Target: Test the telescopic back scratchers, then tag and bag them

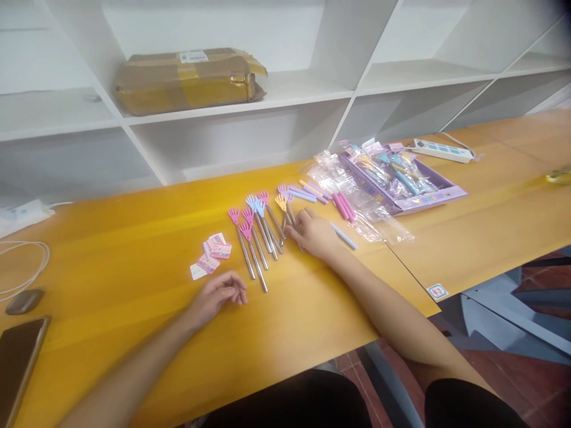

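Several back scratchers with metal rods and pink, blue, yellow and purple hand-shaped heads lie fanned out on the table. My right hand (pixel 314 233) is closed over the right end of the row, its thumb and fingers at the rod of a back scratcher near the yellow head (pixel 281 202); the fingertips partly hide it. Left of the row, my left hand (pixel 222 292) rests on the table, loosely curled with nothing in it. It is nearest to a pink back scratcher (pixel 245 230) and the small printed cards (pixel 214 252).
Coloured tubes (pixel 343 206) and clear plastic wrappers (pixel 379 223) lie to the right. Beyond is a purple box (pixel 428 199) of packaged scratchers, then a power strip (pixel 441 150). A phone (pixel 20 362) lies at left. A taped carton (pixel 187 83) sits on the shelf.
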A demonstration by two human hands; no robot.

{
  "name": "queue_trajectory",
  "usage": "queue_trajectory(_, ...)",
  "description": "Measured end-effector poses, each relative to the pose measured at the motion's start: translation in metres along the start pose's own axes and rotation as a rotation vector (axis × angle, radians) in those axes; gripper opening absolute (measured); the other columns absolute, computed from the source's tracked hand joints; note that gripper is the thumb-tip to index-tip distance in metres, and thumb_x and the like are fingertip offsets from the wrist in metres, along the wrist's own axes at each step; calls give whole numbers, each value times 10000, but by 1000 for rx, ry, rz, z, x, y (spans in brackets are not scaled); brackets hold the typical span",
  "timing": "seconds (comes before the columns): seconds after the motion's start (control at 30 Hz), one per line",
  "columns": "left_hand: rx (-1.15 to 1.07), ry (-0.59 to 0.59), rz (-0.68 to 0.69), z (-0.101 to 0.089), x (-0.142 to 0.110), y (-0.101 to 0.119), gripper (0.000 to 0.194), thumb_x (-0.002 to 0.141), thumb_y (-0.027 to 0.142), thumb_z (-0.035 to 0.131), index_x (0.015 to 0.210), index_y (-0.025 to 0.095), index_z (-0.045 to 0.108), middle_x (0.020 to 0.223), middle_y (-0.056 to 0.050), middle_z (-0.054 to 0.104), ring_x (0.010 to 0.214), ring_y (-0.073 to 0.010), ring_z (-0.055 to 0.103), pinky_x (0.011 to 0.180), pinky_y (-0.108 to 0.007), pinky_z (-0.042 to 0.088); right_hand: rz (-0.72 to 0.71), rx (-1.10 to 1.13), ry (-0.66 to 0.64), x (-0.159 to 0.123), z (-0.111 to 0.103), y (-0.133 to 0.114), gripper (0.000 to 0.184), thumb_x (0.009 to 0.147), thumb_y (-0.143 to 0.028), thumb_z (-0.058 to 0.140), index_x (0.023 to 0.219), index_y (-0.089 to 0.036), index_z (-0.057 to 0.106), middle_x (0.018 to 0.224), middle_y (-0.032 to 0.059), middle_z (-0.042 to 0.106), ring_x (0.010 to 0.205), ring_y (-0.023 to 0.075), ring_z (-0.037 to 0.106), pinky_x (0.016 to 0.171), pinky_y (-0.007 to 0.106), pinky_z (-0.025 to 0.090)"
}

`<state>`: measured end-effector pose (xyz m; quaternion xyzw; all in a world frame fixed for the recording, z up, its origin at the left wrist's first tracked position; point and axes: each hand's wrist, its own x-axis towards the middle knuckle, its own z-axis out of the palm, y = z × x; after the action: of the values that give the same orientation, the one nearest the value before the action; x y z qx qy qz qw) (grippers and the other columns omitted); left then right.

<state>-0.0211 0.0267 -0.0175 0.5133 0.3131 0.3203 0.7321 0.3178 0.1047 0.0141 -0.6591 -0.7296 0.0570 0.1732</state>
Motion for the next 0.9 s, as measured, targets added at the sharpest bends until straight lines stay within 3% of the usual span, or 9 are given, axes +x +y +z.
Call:
queue_trajectory(0.2, 18, -16, -28, -2, -1, -1, 214, 948, 354, 686, 1011, 152, 721, 816, -57, 715, 785, -204, 665, 754, -323, 461, -204, -17, -48, -10, 13, -33, 334, 1057, -516, 573, 988, -195, 634, 1075, 96, 668, 811, 199, 611, 715, 306, 385)
queue_trajectory(0.37, 25, -29, -24, -3, -2, -3, 197, 966, 328, 664, 1028, 150, 719, 803, -50, 707, 802, -208, 677, 779, -328, 470, -324, -96, -26, -13, 24, -47, 400, 1040, -575, 571, 1047, -183, 651, 1087, 106, 684, 846, 216, 633, 719, 318, 379)
queue_trajectory(0.57, 43, -44, -20, -7, -2, -10, 180, 985, 312, 644, 1044, 156, 711, 849, -61, 726, 823, -207, 680, 794, -327, 473, -214, -200, -99, -16, 25, -58, 322, 1065, -442, 517, 1020, -163, 673, 985, 130, 725, 813, 237, 667, 688, 324, 361)
queue_trajectory(0.73, 52, -40, -15, -7, -2, -11, 174, 982, 306, 643, 1044, 158, 711, 849, -63, 729, 823, -209, 682, 790, -329, 475, -139, -248, -134, -20, 22, -62, 413, 1100, -478, 456, 1037, -139, 683, 989, 168, 749, 825, 258, 712, 665, 329, 382)
queue_trajectory(0.9, 64, -50, -11, -5, -2, -8, 170, 984, 304, 644, 1042, 163, 716, 846, -60, 730, 818, -206, 679, 788, -327, 474, -44, -169, -180, -20, 20, -63, 385, 1081, -507, 514, 951, -187, 683, 969, 136, 777, 785, 229, 718, 643, 313, 396)
